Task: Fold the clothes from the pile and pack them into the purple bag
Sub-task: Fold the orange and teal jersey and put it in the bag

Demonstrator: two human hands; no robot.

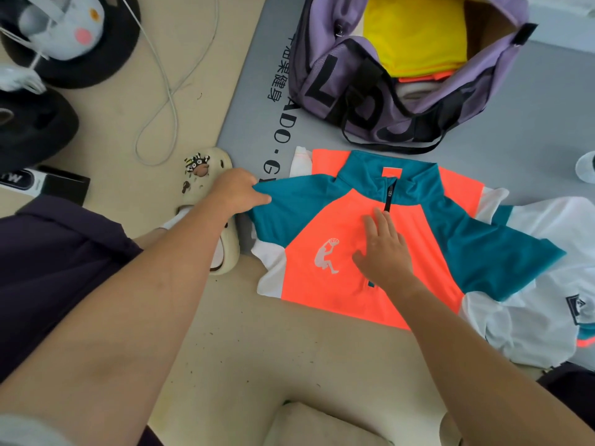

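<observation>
Centre of frame, on the floor: orange-and-teal zip-neck shirt, spread front-up, collar toward the top of the frame, half on the grey mat, half on the beige floor.
Left hand: clenched round the tip of the shirt's teal sleeve at centre left.
Right hand: released, fingers straight, flat on the orange chest just below the zip.
Purple bag: top centre, unzipped; yellow garment and an orange edge already inside.
Pile: white garment at right edge, partly under the shirt's other sleeve.
Step in hand: likely the first fold, sleeve about to come inward.
Next move calls for: carrying the sleeve across the chest while the flat hand pins the body; then the opposite sleeve.
Also present: cream clog, white cable, centre left and upper left.
</observation>
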